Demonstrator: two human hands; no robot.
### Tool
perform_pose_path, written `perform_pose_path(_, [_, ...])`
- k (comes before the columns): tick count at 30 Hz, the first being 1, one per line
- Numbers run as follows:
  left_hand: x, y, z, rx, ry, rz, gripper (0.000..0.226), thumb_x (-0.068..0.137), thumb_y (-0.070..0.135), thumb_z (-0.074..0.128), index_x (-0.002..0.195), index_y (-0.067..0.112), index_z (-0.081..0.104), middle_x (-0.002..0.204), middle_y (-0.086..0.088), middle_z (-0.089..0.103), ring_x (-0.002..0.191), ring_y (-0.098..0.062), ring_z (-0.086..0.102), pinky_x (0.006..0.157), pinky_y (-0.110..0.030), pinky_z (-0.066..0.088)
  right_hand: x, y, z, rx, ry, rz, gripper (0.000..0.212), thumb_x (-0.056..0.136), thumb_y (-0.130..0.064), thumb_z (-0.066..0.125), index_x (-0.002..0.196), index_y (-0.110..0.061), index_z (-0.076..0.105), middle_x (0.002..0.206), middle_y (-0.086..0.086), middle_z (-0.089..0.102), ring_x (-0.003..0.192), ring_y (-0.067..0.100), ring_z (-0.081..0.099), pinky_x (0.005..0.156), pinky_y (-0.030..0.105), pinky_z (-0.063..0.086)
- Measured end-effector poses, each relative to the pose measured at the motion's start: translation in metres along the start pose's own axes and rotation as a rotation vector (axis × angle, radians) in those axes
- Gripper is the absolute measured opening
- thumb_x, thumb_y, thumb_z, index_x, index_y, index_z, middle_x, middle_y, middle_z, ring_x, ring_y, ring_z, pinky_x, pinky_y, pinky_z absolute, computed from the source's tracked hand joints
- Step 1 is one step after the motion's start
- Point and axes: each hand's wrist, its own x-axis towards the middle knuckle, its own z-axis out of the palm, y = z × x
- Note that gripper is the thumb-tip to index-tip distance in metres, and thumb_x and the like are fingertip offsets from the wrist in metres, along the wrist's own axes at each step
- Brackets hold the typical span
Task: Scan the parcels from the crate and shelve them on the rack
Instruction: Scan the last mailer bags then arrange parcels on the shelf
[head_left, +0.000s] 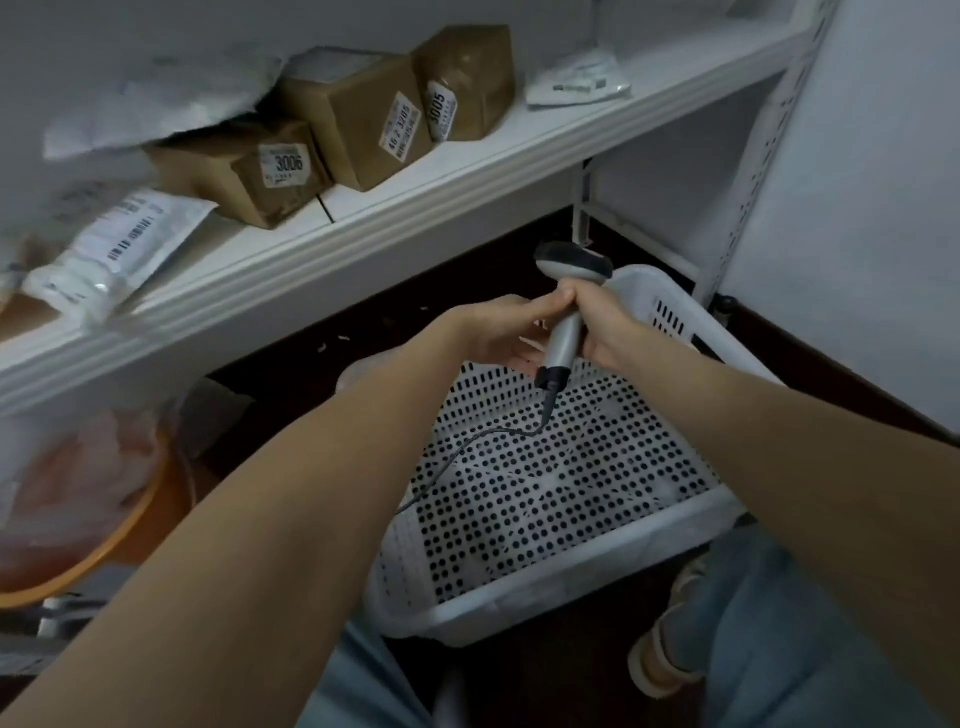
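On the rack (363, 228) shelf a white mailer (111, 249) lies at the left, followed by three brown boxes (363, 119) side by side and a white bag (576, 80). Below the shelf, the left hand (498, 332) lays its thumb on the scanner (563, 332) handle; whether it clamps the handle cannot be told. The right hand (608, 327) wraps its fingers round the handle, above the white crate (545, 597).

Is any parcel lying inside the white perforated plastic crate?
No, the white perforated plastic crate shows only its bare dotted floor, with the cable of the grey handheld scanner hanging over it.
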Motion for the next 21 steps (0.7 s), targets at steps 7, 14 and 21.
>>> perform_pose_path(7, [0.045, -0.013, 0.006, 0.105, -0.12, -0.082, 0.051, 0.09, 0.04, 0.063, 0.129, 0.01, 0.053, 0.12, -0.009, 0.064, 0.102, -0.018, 0.064, 0.093, -0.032, 0.053, 0.028, 0.011, -0.031, -0.05, -0.072, 0.024, 0.008, 0.084, -0.011, 0.054, 0.091, -0.014, 0.056, 0.091, 0.008, 0.053, 0.094, 0.024, 0.058, 0.078, 0.04, 0.055])
perform_pose_path(14, [0.056, -0.024, -0.001, 0.129, -0.143, -0.155, 0.056, 0.091, 0.048, 0.057, 0.126, 0.006, 0.055, 0.112, -0.008, 0.067, 0.105, -0.021, 0.064, 0.099, -0.035, 0.049, 0.042, 0.018, -0.027, -0.014, -0.176, 0.154, 0.019, 0.087, -0.01, 0.052, 0.106, -0.008, 0.054, 0.111, 0.013, 0.059, 0.094, 0.023, 0.064, 0.056, 0.028, 0.057])
perform_pose_path(21, [0.017, -0.027, -0.03, 0.154, -0.117, -0.191, 0.036, 0.093, 0.04, 0.057, 0.114, 0.011, 0.057, 0.117, -0.01, 0.065, 0.113, -0.024, 0.061, 0.097, -0.033, 0.05, 0.036, 0.014, 0.004, -0.146, -0.329, 0.105, 0.027, 0.09, -0.01, 0.06, 0.116, -0.013, 0.057, 0.109, 0.016, 0.066, 0.096, 0.028, 0.069, 0.074, 0.038, 0.059])
